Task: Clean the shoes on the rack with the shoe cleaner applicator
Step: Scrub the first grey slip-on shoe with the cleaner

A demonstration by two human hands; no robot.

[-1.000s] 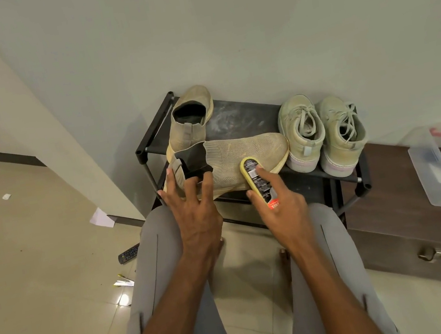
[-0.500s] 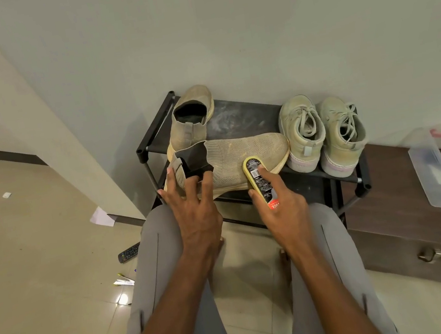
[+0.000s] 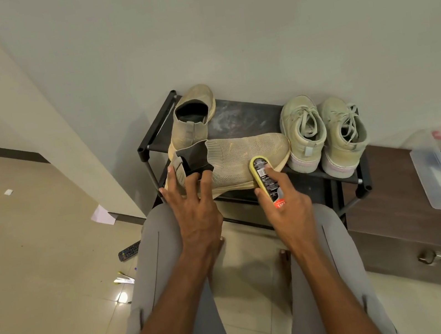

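On the rack, my left hand presses spread fingers on the sock shoe. My right hand grips the cleaner, rubbing its near side. The shoe could slide off if I push hard.

A: Hand status?

B: Left hand is out ahead of the left knee, back of hand up, fingers straight and spread, fingertips pressing on the knit shoe at its heel end.

A: Right?

B: Right hand is forward of the right knee, gripping the applicator. Index finger lies straight along its top, thumb on the left side, other fingers wrapped under. Its far end sits against the side of that shoe.

A: Arms?

B: Both forearms bare, reaching forward from the bottom edge, angled slightly toward each other.
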